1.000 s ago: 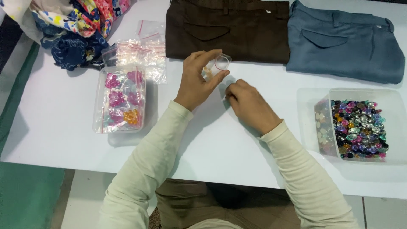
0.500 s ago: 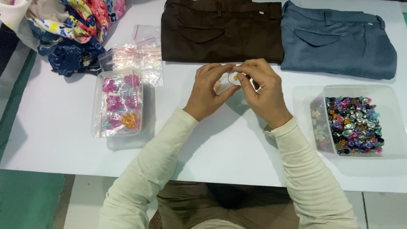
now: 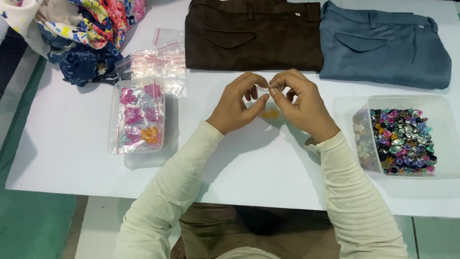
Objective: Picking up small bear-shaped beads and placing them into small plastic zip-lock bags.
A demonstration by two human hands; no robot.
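Fingers: left hand (image 3: 238, 104) and right hand (image 3: 301, 102) meet above mid-table, thumb and forefinger tips of both pinched narrow on one small clear plastic bag (image 3: 264, 88). The bag is held off the surface between the two hands; only a thin transparent edge shows, the rest is hidden by the fingers. Contents cannot be told.

Just below the hands, a small orange bit (image 3: 270, 114) lies on the table, blurred.

Surface: white table (image 3: 72, 144), matte, under even light. Green floor (image 3: 28, 225) shows along its left and near edges.

Outward, left: a clear tray (image 3: 136, 116) with filled bags of pink, purple and orange pieces; behind it a loose heap of empty zip bags (image 3: 160, 62); at the far left corner, a heap of patterned cloth (image 3: 76, 33).

Far edge: folded brown trousers (image 3: 254, 33) beside folded grey-blue trousers (image 3: 383, 45), touching along their sides.

Right: a clear tub (image 3: 407, 139) of mixed coloured gems, well apart from the hands.

Change vs. half a second ago: the hands remain together on the bag; the grip sits lower in view and the whitish patch seen between the fingers then is now mostly covered. A second ago the left hand held the bag alone, with the right beside it.
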